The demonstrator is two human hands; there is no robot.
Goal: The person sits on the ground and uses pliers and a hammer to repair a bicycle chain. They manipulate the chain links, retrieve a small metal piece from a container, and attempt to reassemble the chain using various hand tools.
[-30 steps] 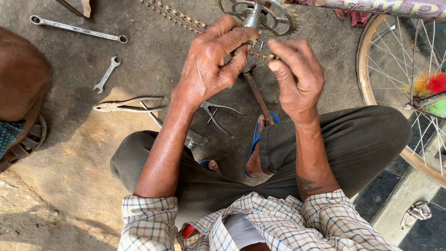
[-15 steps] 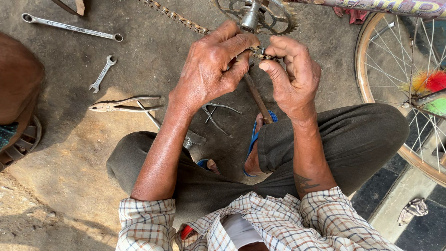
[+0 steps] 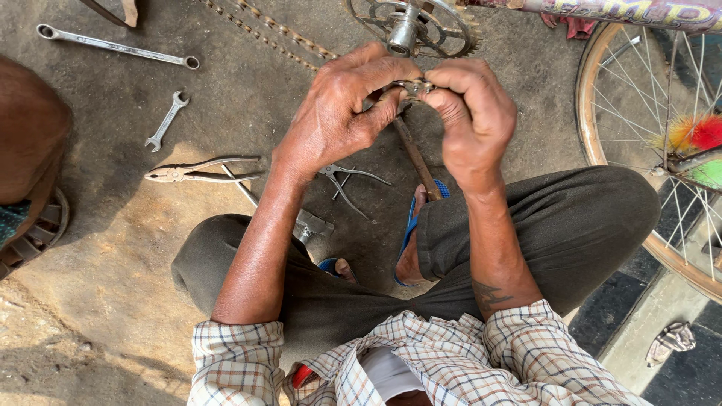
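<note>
My left hand (image 3: 342,113) and my right hand (image 3: 474,113) meet just below a bicycle's chainring (image 3: 421,26). Both pinch a short stretch of bicycle chain (image 3: 412,88) between thumbs and fingertips. More of the chain (image 3: 271,28) trails away up and to the left over the ground. A rusty rod (image 3: 415,158) runs from under my hands down toward my knee. My squatting legs in dark trousers fill the lower middle of the view.
On the dirt ground lie pliers (image 3: 197,171), a small spanner (image 3: 167,120), a long ring spanner (image 3: 116,46) and thin pliers (image 3: 347,180). A bicycle wheel (image 3: 654,143) with coloured tufts stands at right. Another person's leg (image 3: 30,143) is at the left edge.
My two hands have drawn closer together, and my right fingers have closed onto the chain beside my left. The view has shifted slightly.
</note>
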